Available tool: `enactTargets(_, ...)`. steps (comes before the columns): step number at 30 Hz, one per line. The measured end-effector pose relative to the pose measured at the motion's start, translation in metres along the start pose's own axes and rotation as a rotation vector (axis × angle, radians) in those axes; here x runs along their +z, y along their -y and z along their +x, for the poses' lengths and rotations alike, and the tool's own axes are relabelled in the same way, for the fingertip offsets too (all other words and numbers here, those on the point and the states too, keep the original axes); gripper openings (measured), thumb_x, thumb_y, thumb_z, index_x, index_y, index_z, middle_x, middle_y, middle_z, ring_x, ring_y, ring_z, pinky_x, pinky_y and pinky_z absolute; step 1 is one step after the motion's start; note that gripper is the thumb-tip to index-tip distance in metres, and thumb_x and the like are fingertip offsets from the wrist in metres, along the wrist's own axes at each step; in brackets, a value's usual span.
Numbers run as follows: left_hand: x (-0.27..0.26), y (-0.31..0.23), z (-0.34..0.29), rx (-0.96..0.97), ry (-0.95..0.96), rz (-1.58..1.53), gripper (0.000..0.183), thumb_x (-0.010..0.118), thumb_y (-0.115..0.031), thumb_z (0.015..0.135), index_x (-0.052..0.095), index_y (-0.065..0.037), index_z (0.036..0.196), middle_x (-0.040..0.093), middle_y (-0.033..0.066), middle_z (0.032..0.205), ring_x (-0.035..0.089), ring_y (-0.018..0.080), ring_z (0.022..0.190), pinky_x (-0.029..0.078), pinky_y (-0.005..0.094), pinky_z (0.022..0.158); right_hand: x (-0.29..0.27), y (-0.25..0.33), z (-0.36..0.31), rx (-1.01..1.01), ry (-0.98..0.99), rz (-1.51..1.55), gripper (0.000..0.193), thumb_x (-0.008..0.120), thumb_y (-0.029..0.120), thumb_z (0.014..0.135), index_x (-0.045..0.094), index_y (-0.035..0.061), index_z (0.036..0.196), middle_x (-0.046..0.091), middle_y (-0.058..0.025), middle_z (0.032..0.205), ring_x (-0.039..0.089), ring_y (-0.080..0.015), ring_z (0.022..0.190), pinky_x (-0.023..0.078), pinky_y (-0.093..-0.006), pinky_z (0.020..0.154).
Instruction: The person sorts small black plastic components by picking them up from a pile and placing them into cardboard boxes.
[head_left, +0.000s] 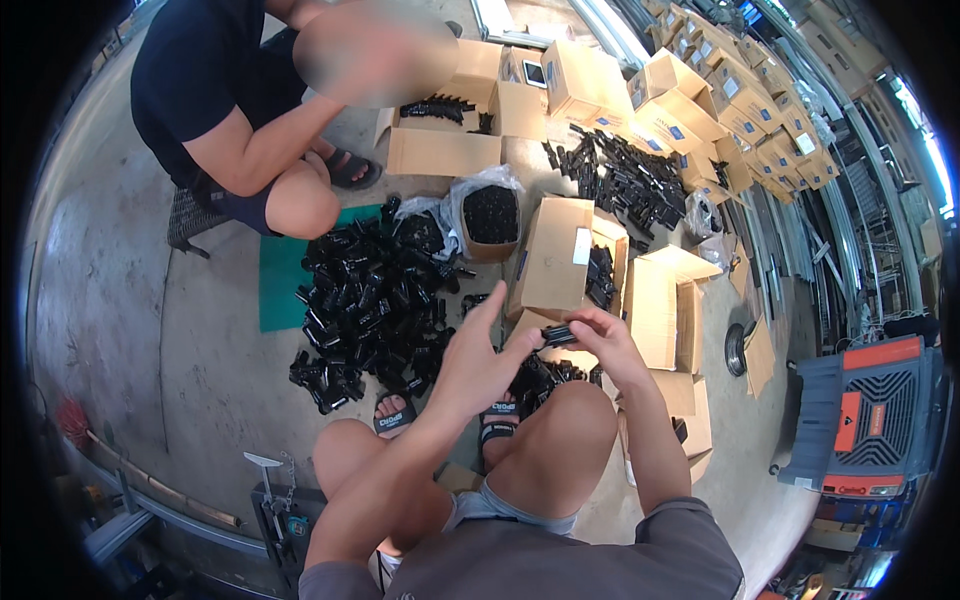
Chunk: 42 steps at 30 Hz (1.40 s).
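I see the right hand (608, 345) pinching a small, oblong black piece (557, 337), right of the glossy black parts heap (370, 310); the left hand (474, 362) spreads open, thumb at the piece's left end.

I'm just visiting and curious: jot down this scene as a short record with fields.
Right hand: fingertips on a small black elongated part
Left hand: thumb at the part's other end, a finger extended
Heap: glossy black parts, overlapping a flat green sheet
Containers: open brown cardboard boxes, some holding black pieces
Co-worker: person in a dark shirt, seated low, upper left
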<state>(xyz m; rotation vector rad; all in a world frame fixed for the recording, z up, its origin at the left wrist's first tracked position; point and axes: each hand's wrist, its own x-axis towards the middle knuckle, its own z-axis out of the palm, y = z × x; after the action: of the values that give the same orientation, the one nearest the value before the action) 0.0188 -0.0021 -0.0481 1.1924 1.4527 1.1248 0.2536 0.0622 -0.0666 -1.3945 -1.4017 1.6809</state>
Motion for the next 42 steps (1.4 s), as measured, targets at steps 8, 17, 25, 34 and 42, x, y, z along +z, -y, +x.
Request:
enactTargets(8, -0.033, -0.015, 0.003, -0.133, 0.055, -0.307, 0.049, 0.065, -0.01, 0.094, 0.05, -0.003, 0.14, 0.057, 0.0181, 0.133, 0.056, 0.0235, 0.123, 0.045, 0.0352, 0.104, -0.082, -0.158, -0.011, 0.419, -0.232, -0.561, 0.022, 0.066, 0.018, 0.091, 0.069, -0.0024, 0.099, 0.068, -0.0145, 0.085, 0.068, -0.019, 0.064, 0.057, -0.0308, 0.066)
enactTargets(17, -0.022, -0.019, 0.011, -0.143, 0.095, -0.219, 0.044, 0.066, -0.014, 0.093, 0.055, -0.002, 0.134, 0.063, 0.0217, 0.128, 0.061, 0.0281, 0.121, 0.047, 0.0383, 0.102, -0.137, -0.18, 0.099, 0.13, -0.638, -1.083, 0.02, 0.062, 0.021, 0.09, 0.07, 0.0088, 0.105, 0.07, -0.0144, 0.103, 0.069, -0.0332, 0.094, 0.055, -0.0452, 0.08)
enactTargets(25, -0.024, -0.013, 0.013, -0.145, 0.075, -0.149, 0.044, 0.066, -0.012, 0.092, 0.056, -0.002, 0.134, 0.062, 0.0197, 0.127, 0.06, 0.0264, 0.12, 0.047, 0.0377, 0.103, -0.146, -0.208, 0.133, 0.351, -0.577, -1.337, 0.024, 0.073, 0.023, 0.083, 0.066, 0.0121, 0.103, 0.059, -0.0113, 0.113, 0.062, -0.0341, 0.106, 0.055, -0.0464, 0.086)
enactTargets(34, -0.014, -0.021, 0.014, -0.09, 0.107, -0.067, 0.043, 0.067, -0.01, 0.091, 0.057, -0.003, 0.132, 0.064, 0.0168, 0.126, 0.062, 0.026, 0.117, 0.048, 0.0374, 0.102, -0.154, -0.187, 0.102, -0.033, -0.672, -0.926, 0.023, 0.07, 0.021, 0.086, 0.067, 0.0017, 0.098, 0.066, -0.0154, 0.09, 0.067, -0.034, 0.082, 0.056, -0.0407, 0.075)
enactTargets(42, -0.011, -0.027, 0.006, 0.264, 0.122, 0.261, 0.055, 0.076, -0.015, 0.081, 0.057, -0.002, 0.131, 0.064, 0.0196, 0.123, 0.064, 0.0343, 0.111, 0.051, 0.0402, 0.096, -0.084, -0.022, 0.028, 0.013, -0.176, -0.227, 0.013, 0.064, 0.009, 0.094, 0.063, -0.0014, 0.101, 0.063, -0.0046, 0.077, 0.061, -0.0095, 0.066, 0.052, -0.0247, 0.058)
